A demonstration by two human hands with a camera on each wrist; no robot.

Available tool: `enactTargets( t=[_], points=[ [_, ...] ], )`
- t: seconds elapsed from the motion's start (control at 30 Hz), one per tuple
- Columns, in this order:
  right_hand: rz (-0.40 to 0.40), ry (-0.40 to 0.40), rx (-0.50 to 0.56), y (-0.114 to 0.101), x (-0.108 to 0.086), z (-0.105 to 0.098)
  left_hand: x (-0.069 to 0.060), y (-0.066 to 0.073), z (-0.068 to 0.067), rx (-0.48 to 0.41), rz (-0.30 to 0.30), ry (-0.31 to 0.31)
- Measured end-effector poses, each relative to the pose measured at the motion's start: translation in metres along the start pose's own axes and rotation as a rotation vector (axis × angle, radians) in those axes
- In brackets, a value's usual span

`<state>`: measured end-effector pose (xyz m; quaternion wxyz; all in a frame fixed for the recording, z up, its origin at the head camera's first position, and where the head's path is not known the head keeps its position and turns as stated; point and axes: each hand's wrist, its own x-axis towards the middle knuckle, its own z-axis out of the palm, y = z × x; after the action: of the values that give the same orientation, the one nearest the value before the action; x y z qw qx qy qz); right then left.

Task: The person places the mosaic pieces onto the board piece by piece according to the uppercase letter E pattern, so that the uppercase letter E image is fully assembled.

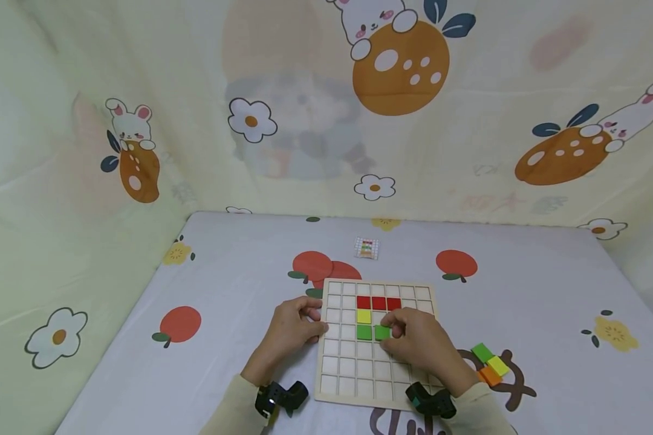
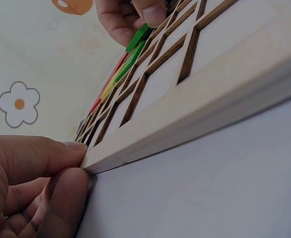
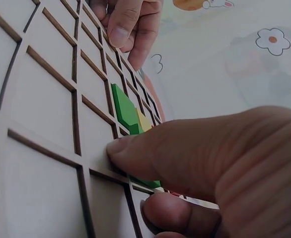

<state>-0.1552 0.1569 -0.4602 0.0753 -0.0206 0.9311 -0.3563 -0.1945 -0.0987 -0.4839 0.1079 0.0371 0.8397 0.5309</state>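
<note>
A wooden grid board [image 1: 347,385] lies on the table. In its cells sit three red tiles [image 1: 378,302] in a row, a yellow tile [image 1: 364,316] below the leftmost red one, and a green tile [image 1: 364,332] under the yellow. My right hand [image 1: 421,341] pinches a second green tile [image 1: 382,333], slightly tilted, just right of the first green one; in the right wrist view my thumb partly hides it. At the board's left edge my left hand [image 1: 288,329] grips the frame between thumb and fingers, also visible in the left wrist view.
Right of the board lie a loose green tile [image 1: 482,352], a yellow tile [image 1: 497,365] and an orange tile [image 1: 490,376], close together. A small pattern card [image 1: 367,248] lies behind the board. The tablecloth [image 1: 239,266] has printed fruit and flowers.
</note>
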Motion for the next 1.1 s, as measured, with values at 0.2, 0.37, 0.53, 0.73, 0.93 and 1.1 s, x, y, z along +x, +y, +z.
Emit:
enactTargets(
  t=[0.2,0.37,0.53,0.73,0.93,1.1],
  points=[
    [-0.002,0.008,-0.007,0.0003,0.0009,0.0007,0.0012,-0.0008,-0.0005,0.003,0.019,0.0],
    [0.017,0.006,-0.014,0.0001,0.0019,0.0023,0.0016,-0.0023,-0.0003,0.003,0.011,-0.003],
    [0.01,0.01,-0.018,-0.0001,0.0002,0.0024,0.0028,-0.0039,-0.0001,-0.001,0.007,-0.001],
    [0.008,0.013,-0.022,-0.0014,-0.0006,0.0019,0.003,-0.0032,-0.0001,0.003,0.013,0.001],
    [-0.005,0.022,-0.027,-0.0009,0.0,0.0025,0.003,-0.0023,0.0,0.008,0.005,0.002],
    [-0.023,0.032,-0.042,-0.0001,-0.0002,0.0034,0.0012,-0.0011,0.0001,0.011,0.005,0.004]
  ],
)
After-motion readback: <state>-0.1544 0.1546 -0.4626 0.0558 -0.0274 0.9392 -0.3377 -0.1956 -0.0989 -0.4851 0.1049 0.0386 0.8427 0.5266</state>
